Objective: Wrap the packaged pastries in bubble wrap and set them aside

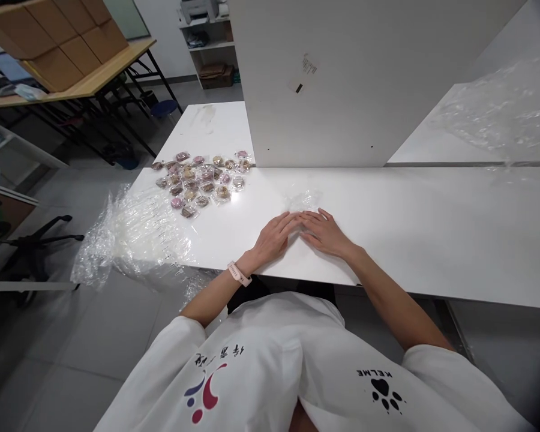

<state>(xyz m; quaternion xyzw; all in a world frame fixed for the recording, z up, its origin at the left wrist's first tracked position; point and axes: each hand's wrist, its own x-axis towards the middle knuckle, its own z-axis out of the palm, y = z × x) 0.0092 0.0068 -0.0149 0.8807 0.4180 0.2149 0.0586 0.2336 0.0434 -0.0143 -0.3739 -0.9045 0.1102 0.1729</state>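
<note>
Both hands rest palm-down at the front of the white table, their fingertips meeting. My left hand (274, 235), below a pale pink wristband (239, 273), is open with its fingers stretched out and close together. My right hand (326, 234) is open too, its fingers spread a little, lying against the left fingertips. Just beyond the fingers lies a crumpled piece of clear plastic film (306, 199); the fingertips touch or partly cover its near edge. Whether anything lies under the palms is hidden.
Small individually wrapped round items (207, 174), pink, yellow and brown, lie to the left. A pile of clear plastic packaging (146, 228) hangs over the table's left edge. A tall white panel (324, 84) stands behind. More plastic sheeting (508, 108) is at far right.
</note>
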